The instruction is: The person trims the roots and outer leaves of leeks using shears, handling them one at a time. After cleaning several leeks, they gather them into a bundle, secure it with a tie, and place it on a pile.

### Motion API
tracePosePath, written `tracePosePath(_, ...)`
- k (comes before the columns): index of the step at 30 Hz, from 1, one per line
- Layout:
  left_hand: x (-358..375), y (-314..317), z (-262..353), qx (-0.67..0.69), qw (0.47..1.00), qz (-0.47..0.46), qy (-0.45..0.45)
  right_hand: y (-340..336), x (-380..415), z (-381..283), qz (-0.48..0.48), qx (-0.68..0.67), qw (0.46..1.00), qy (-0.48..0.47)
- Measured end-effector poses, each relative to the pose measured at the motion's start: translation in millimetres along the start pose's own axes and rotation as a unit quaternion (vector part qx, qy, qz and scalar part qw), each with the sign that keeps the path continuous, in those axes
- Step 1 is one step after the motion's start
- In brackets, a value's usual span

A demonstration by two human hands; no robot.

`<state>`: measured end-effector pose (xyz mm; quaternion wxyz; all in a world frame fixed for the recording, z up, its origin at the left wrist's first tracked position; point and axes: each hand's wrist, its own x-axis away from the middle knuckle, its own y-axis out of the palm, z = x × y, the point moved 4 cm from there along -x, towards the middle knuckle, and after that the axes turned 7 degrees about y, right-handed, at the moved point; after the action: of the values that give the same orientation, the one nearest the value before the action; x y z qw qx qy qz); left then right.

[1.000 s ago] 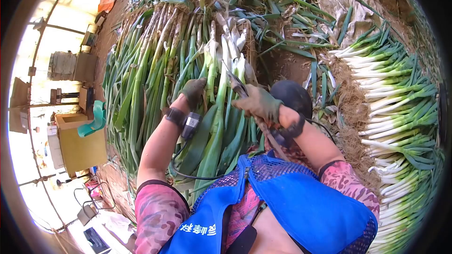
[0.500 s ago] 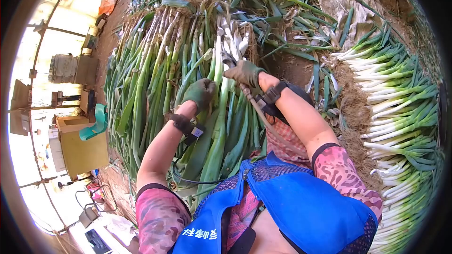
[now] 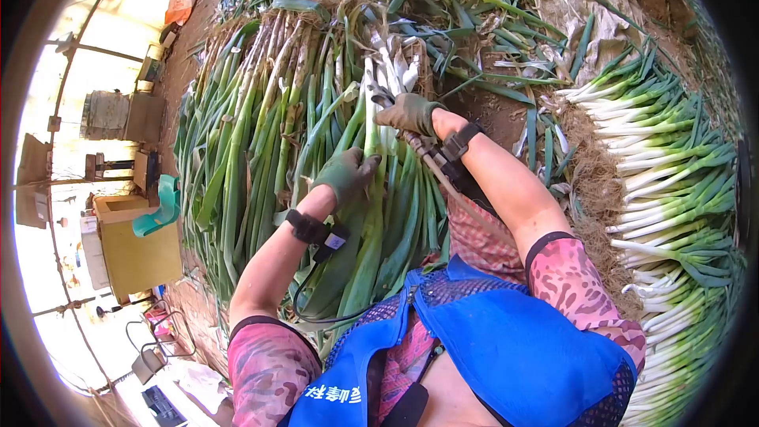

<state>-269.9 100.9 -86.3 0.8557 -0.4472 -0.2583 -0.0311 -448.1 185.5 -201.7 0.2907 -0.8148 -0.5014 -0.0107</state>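
Note:
My right hand [image 3: 407, 115], in a dark work glove, is closed round a nozzle gun [image 3: 383, 98] whose tip points at the white stalks. A hose [image 3: 447, 190] runs from the gun back towards my lap. My left hand [image 3: 346, 174], also gloved, is closed at the green part of a long leek [image 3: 370, 115], its fingertips against the stalk; the grip is partly hidden. Several stripped white leeks [image 3: 393, 63] lie just beyond the gun. Left of my hands spreads a thick layer of unpeeled leeks [image 3: 253, 119] with brownish stems, roots pointing away from me.
Cleaned leeks [image 3: 656, 166] lie in a long row at the right, roots inward. Loose leaves [image 3: 443, 0] are heaped at the back, beside a crumpled sack [image 3: 565, 0]. A yellow box [image 3: 138, 253] and a teal plastic piece [image 3: 162, 207] stand at the left.
My left hand has moved down and to the right, onto the leek's green part. My right hand with the nozzle gun has stayed nearly in place.

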Motion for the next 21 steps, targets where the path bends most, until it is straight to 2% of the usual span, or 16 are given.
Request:
tracePosePath(2,17.0,-6.1,18.8,0.0,1.0,-0.012,0.013,-2.0,8.8,-8.2,0.004,0.008,0.999,0.04)
tracePosePath(4,24.0,-6.4,21.7,-0.002,1.0,-0.018,0.013,-22.6,36.3,-39.0,0.011,-0.072,0.984,0.162)
tracePosePath(5,23.8,-5.9,19.1,-0.006,1.0,-0.019,0.01,-25.2,32.1,-38.7,0.027,-0.071,0.988,0.131)
tracePosePath(8,17.7,-6.4,10.5,-0.006,0.999,-0.036,-0.001,-21.4,29.0,-38.0,0.05,-0.085,0.982,0.161)
tracePosePath(9,17.2,-7.8,12.0,-0.004,0.999,-0.044,-0.006,-21.7,31.0,-37.7,0.074,-0.052,0.982,0.167)
tracePosePath(11,15.7,-7.6,12.1,0.003,0.998,-0.055,-0.005,5.1,-1.7,1.4,0.053,0.014,0.996,0.072)
tracePosePath(13,12.9,-7.1,11.2,0.012,0.998,-0.061,0.006,0.7,15.1,-11.5,0.017,0.006,0.995,0.095)
tracePosePath(15,11.6,-5.6,10.1,0.015,0.998,-0.063,0.011,1.0,9.8,-13.1,0.009,0.028,0.998,0.055)
tracePosePath(16,11.3,-5.2,9.1,0.015,0.998,-0.063,0.013,-5.4,20.1,-34.9,0.005,0.038,0.999,0.035)
tracePosePath(17,10.8,-4.2,7.1,0.021,0.997,-0.067,0.011,-15.4,36.9,-43.3,0.011,-0.042,0.989,0.144)
tracePosePath(20,9.1,-3.4,1.1,0.051,0.996,-0.077,0.014,-12.3,33.2,-40.1,0.026,-0.026,0.992,0.123)
tracePosePath(21,9.9,-5.3,-2.0,0.071,0.994,-0.081,0.019,-10.6,32.7,-42.4,0.028,-0.035,0.995,0.09)
